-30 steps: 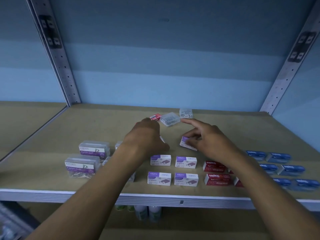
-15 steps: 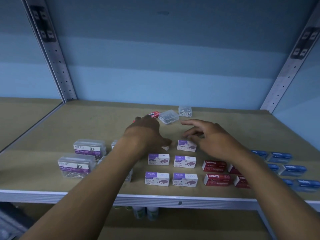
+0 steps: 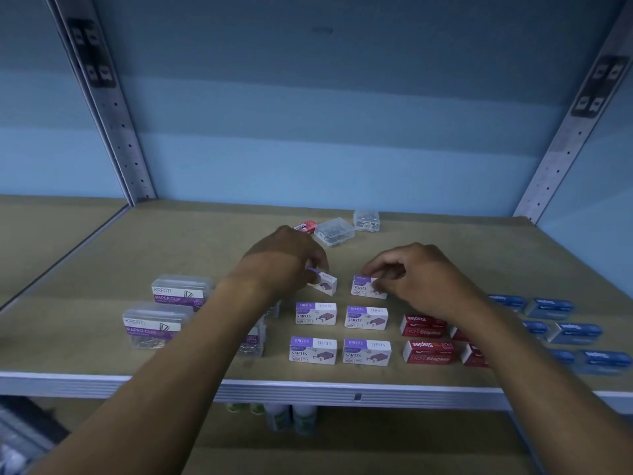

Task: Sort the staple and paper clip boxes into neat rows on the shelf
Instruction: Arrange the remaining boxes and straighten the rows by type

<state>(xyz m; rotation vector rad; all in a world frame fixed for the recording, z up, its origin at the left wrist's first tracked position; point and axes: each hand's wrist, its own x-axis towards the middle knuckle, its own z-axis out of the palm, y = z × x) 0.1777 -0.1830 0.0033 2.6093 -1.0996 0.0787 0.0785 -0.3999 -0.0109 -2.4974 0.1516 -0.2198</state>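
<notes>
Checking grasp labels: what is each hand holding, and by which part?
Left hand pinches the tilted purple staple box by its left end. Right hand pinches the other purple staple box at its right end.

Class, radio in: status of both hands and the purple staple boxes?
Left hand holds tilted purple staple box. Right hand pinches its neighbour. Four purple boxes already rowed in front. Nothing blocking.

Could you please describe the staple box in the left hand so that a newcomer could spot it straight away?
Start at the wooden shelf and find the block of purple-and-white staple boxes near its front edge. Behind that block's left column, the left hand pinches one more purple-and-white box. Unlike its neighbours, which lie square in their rows, this box sits tilted and skewed.
</notes>
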